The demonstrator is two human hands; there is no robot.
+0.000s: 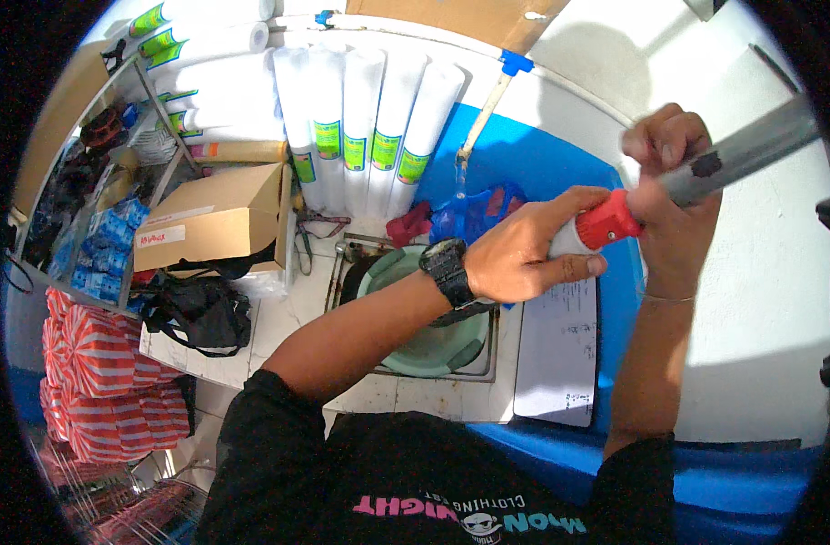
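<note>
Over a sink (495,343) with a pale green tub (437,350) in it, two bare hands were up high, busy with a gray tube (751,150). The tube slanted up to the right, and at its low end was a red and white piece (606,225). The left hand (517,250) was closed around the white part, with its thumb on the near side. It had a black watch (447,272) on its wrist. The right hand (680,222) was by the spot where the red part met the tube. Its fingers were bent and its thumb was blurry, so I cannot tell how tight it held on.

Below the hands, a white board (556,368) with dark writing lay just right of the sink. Behind the sink was a blue bag (469,216). To the left sat an open brown box (219,222), with a black bag (201,313) near it. Tall white rolls (360,118) stood along the back wall.
</note>
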